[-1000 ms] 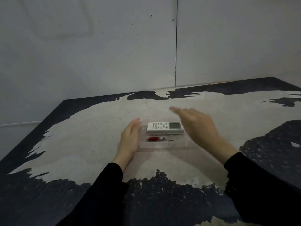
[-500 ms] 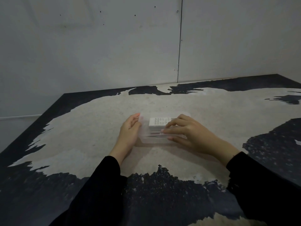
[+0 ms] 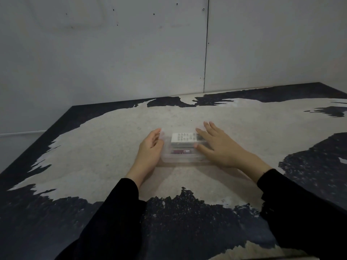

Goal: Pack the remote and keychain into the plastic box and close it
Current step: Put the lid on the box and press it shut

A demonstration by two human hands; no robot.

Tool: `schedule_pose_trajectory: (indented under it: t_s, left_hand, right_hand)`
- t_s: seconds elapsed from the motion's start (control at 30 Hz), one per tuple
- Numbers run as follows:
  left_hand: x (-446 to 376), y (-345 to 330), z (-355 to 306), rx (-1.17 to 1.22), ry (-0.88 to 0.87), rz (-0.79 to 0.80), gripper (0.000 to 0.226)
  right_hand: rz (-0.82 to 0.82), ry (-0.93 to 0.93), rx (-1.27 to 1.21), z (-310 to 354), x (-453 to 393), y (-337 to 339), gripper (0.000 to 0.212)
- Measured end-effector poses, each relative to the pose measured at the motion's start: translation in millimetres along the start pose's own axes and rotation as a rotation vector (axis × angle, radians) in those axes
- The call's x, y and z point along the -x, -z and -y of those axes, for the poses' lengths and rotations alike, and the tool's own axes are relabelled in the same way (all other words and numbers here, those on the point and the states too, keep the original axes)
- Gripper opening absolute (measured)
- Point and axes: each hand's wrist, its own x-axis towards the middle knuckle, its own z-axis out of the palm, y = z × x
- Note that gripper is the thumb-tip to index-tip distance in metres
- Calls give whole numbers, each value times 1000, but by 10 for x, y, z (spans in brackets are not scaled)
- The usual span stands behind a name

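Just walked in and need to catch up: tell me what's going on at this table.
A person in black sleeves is packing a clear plastic box on the table. A white remote and a red keychain already lie inside it, the keychain on the near side. The left hand steadies the box's left end. The right hand lies flat, fingers spread, over its right end, apparently pressing a clear lid down. Whether the lid has fully snapped shut cannot be told.

Hands (image 3: 150,147) flanking lidded plastic box (image 3: 185,159)
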Motion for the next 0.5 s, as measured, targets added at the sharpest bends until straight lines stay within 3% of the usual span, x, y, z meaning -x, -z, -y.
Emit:
schedule_pose_trajectory:
  t_s: [0.17,0.27,0.33,0.4,0.5]
  left_hand:
    - [21,-14,-5,-40,-18,3,47]
    - [62,-17,-51,-358,-209,-134,50]
    - [30,-8,-173,-447,-342,-149,50]
    - [-68,-31,-273,-570,-406,-38,51]
    - [-124,-121,-264,-892,-354,181,57]
  right_hand:
    - [22,16,114,30,38,0,80]
    - [5,31,142,50,61,-4,82]
    - [-12,39,157,50,66,-4,82]
    - [-40,48,172,44,44,15,80]
    - [-48,57,178,31,19,41,77]
